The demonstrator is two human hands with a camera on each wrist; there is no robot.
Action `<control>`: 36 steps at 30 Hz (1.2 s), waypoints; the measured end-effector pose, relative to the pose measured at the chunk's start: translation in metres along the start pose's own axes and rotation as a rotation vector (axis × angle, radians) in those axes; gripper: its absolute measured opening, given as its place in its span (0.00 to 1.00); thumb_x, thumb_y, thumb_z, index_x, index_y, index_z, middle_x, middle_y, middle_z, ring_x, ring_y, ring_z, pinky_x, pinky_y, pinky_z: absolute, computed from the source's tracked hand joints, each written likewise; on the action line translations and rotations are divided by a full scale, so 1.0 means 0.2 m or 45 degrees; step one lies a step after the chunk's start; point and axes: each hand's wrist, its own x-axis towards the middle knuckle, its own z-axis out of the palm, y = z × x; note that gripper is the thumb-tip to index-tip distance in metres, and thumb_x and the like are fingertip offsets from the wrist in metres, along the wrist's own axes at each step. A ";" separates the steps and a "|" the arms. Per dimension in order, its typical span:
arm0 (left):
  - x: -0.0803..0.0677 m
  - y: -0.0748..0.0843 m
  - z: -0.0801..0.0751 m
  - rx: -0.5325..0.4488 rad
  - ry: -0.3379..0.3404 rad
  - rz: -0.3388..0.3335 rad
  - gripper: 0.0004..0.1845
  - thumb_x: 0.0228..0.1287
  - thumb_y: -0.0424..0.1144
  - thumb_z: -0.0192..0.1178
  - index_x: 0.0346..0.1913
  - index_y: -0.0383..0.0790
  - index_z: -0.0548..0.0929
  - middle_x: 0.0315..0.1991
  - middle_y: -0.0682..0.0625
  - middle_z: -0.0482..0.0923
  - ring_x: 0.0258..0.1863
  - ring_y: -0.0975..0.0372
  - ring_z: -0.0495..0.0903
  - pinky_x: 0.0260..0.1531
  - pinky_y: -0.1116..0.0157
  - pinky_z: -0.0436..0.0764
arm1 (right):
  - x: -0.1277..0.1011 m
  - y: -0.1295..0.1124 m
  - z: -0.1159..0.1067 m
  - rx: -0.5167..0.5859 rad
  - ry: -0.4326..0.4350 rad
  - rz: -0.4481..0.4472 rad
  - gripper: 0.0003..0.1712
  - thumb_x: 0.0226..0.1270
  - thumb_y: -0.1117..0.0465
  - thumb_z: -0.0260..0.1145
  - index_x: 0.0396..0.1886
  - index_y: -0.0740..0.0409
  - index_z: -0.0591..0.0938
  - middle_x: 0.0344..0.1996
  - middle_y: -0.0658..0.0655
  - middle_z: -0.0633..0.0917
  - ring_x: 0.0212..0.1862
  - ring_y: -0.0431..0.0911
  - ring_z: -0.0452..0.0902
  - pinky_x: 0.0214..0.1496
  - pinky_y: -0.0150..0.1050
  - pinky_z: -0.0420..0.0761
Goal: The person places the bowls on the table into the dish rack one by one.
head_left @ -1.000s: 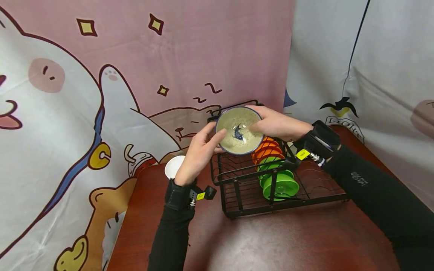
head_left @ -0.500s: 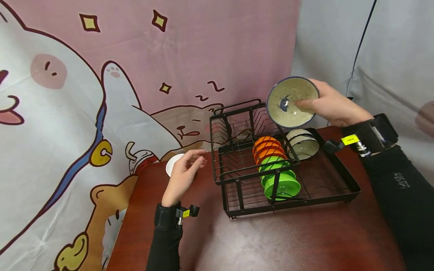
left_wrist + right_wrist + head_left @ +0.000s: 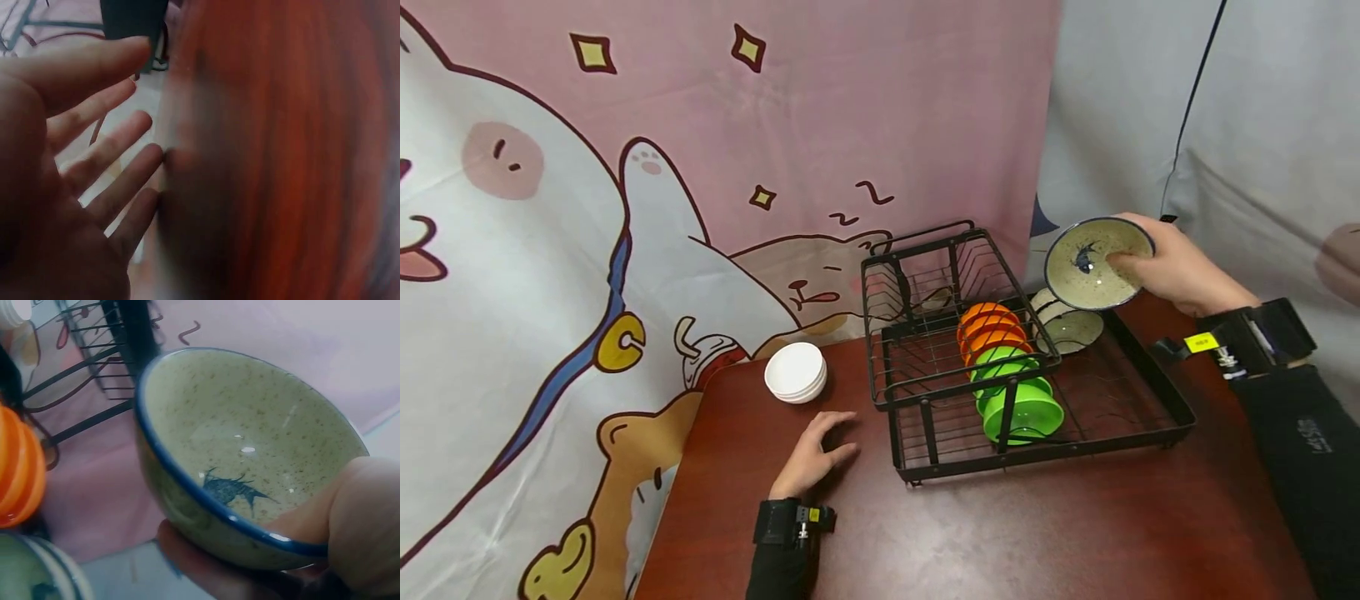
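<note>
My right hand point(image 3: 1176, 271) grips a speckled beige bowl point(image 3: 1096, 262) with a blue rim and a blue fish mark, thumb inside the rim, above the back right corner of a black wire dish rack point(image 3: 1120, 442). The right wrist view shows the same bowl point(image 3: 250, 456) tilted, fingers under it. A like bowl point(image 3: 1071, 327) stands on edge in the rack just below. Orange bowls point(image 3: 988, 327) and green bowls point(image 3: 1022, 408) stand in a row in the rack. My left hand point(image 3: 816, 458) rests on the table left of the rack, fingers relaxed point(image 3: 94, 162) and holding nothing.
A stack of small white dishes point(image 3: 795, 372) sits on the red-brown table point(image 3: 1037, 533) behind my left hand. A cartoon-printed cloth point(image 3: 625, 167) hangs close behind the table. A grey cloth point(image 3: 1225, 125) hangs at the right.
My left hand let go of the bowl and dropped to the table. My right hand carried the bowl right, then down toward the rack's back right corner.
</note>
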 end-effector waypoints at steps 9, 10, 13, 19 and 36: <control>-0.02 -0.07 0.02 0.060 -0.005 0.007 0.34 0.60 0.39 0.78 0.70 0.51 0.80 0.71 0.51 0.74 0.72 0.52 0.67 0.70 0.42 0.64 | -0.11 0.18 0.11 -0.285 0.111 -0.202 0.31 0.71 0.75 0.62 0.67 0.44 0.82 0.57 0.60 0.85 0.51 0.25 0.71 0.49 0.23 0.65; -0.02 -0.07 0.02 0.082 -0.004 0.005 0.34 0.60 0.40 0.78 0.70 0.52 0.80 0.72 0.51 0.74 0.72 0.51 0.67 0.70 0.42 0.64 | -0.12 0.20 0.13 -0.330 0.110 -0.247 0.34 0.68 0.77 0.61 0.67 0.43 0.82 0.57 0.59 0.86 0.52 0.28 0.72 0.50 0.24 0.65; -0.03 -0.08 0.03 0.128 -0.004 -0.009 0.34 0.59 0.42 0.78 0.70 0.55 0.80 0.72 0.51 0.74 0.71 0.51 0.67 0.69 0.40 0.64 | -0.14 0.26 0.17 -0.471 0.096 -0.382 0.45 0.53 0.85 0.61 0.66 0.44 0.83 0.53 0.55 0.86 0.50 0.40 0.77 0.49 0.30 0.68; -0.04 -0.08 0.04 0.117 -0.005 -0.032 0.34 0.60 0.43 0.78 0.70 0.56 0.80 0.72 0.52 0.73 0.72 0.50 0.67 0.70 0.39 0.63 | -0.17 0.33 0.26 -0.705 0.027 -0.542 0.49 0.39 0.86 0.64 0.64 0.48 0.84 0.49 0.53 0.83 0.39 0.49 0.82 0.36 0.45 0.76; -0.03 -0.07 0.04 0.117 -0.015 -0.029 0.34 0.60 0.43 0.78 0.69 0.54 0.80 0.72 0.51 0.74 0.72 0.49 0.67 0.70 0.38 0.61 | -0.10 0.45 0.40 -1.233 -0.091 -0.924 0.39 0.46 0.81 0.79 0.59 0.50 0.84 0.52 0.62 0.81 0.36 0.53 0.82 0.21 0.37 0.68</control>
